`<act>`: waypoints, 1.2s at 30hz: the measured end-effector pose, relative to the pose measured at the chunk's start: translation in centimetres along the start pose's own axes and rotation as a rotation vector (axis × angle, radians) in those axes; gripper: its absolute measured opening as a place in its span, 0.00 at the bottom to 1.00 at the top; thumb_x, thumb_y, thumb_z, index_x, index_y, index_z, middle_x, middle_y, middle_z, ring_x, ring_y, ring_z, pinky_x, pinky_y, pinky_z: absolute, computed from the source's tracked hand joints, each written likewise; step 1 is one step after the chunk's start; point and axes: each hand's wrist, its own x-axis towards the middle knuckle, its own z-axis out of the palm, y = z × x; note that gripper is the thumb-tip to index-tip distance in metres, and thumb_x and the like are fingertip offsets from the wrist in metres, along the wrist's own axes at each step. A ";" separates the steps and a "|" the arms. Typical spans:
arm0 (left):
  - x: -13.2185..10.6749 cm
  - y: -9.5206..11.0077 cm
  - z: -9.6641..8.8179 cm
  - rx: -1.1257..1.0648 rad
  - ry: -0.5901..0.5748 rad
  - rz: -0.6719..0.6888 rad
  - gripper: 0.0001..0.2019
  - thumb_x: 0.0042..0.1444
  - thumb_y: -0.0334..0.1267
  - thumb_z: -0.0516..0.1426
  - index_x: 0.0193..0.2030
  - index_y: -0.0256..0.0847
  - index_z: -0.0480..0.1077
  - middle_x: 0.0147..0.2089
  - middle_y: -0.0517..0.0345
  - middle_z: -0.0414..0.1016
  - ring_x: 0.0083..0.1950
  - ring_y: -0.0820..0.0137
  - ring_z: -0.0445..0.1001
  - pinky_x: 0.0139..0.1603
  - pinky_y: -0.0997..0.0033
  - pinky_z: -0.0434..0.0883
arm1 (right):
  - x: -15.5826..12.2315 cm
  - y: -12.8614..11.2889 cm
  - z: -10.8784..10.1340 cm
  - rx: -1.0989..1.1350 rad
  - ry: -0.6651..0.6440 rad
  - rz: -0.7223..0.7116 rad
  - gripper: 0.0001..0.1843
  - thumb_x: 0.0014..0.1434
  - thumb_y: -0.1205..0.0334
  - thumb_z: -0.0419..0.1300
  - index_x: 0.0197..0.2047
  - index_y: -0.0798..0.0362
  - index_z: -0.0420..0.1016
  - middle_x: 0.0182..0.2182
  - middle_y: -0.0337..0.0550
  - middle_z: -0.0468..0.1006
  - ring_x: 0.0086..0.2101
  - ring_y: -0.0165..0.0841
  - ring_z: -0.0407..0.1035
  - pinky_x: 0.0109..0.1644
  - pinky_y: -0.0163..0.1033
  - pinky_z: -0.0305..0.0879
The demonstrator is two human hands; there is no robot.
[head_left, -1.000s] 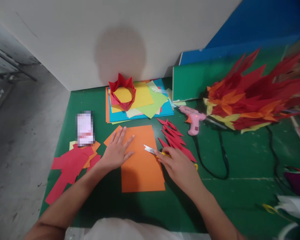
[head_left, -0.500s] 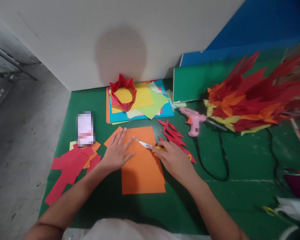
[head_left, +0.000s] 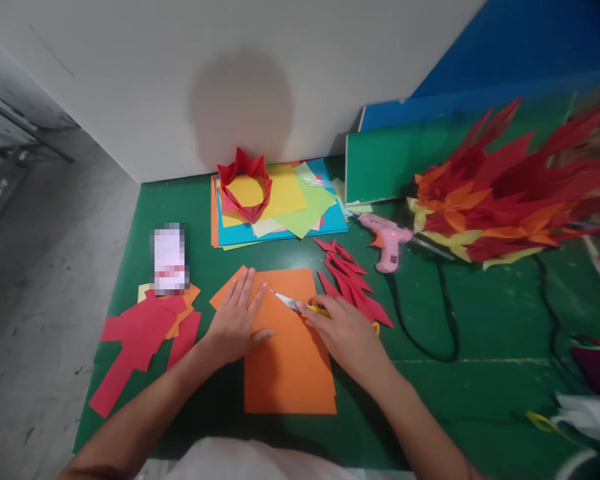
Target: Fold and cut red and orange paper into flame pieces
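Sheets of orange paper (head_left: 290,373) lie in front of me on the green table, with a smaller angled orange piece at their upper left. My left hand (head_left: 239,320) rests flat on the paper's left part, fingers spread. In my right hand (head_left: 343,327) is a pair of scissors (head_left: 286,300) with yellow handles. Its blades look closed and lie over the orange paper, pointing to the upper left toward my left fingers. Most of the handles are hidden by my fingers. Several folded red paper pieces (head_left: 350,277) lie just beyond my right hand.
Left are red paper cutouts (head_left: 150,327) and a blurred-out phone-like object (head_left: 170,259). Behind, a red folded paper ring (head_left: 267,193) sits on coloured sheets (head_left: 325,223). A pink glue gun (head_left: 390,240) with a black cord lies right, near a large red-orange paper construction (head_left: 505,193).
The orange paper has slid toward me, and my left hand has moved slightly down with it. My right hand and the scissors have shifted a little lower.
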 end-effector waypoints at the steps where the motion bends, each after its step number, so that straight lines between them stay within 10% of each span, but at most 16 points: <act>1: 0.0 0.0 0.0 -0.005 -0.001 -0.002 0.42 0.58 0.65 0.42 0.68 0.30 0.52 0.72 0.34 0.38 0.72 0.47 0.38 0.68 0.47 0.48 | 0.2 0.0 0.0 -0.004 0.012 -0.003 0.14 0.65 0.65 0.51 0.49 0.50 0.76 0.38 0.48 0.75 0.34 0.35 0.65 0.35 0.39 0.58; 27: -0.1 0.1 0.6 0.004 0.048 0.005 0.48 0.59 0.65 0.41 0.68 0.18 0.37 0.70 0.26 0.41 0.72 0.47 0.36 0.68 0.48 0.49 | 5.6 -1.7 1.5 -0.004 -0.012 -0.020 0.17 0.65 0.67 0.52 0.54 0.52 0.73 0.37 0.47 0.75 0.34 0.37 0.63 0.34 0.39 0.53; 36: -0.1 -0.1 0.6 0.027 0.026 0.014 0.45 0.59 0.65 0.39 0.68 0.24 0.46 0.71 0.33 0.44 0.72 0.48 0.35 0.69 0.49 0.45 | 6.8 -1.9 2.1 0.010 -0.036 0.018 0.17 0.64 0.65 0.54 0.56 0.50 0.71 0.40 0.48 0.74 0.36 0.37 0.64 0.39 0.41 0.55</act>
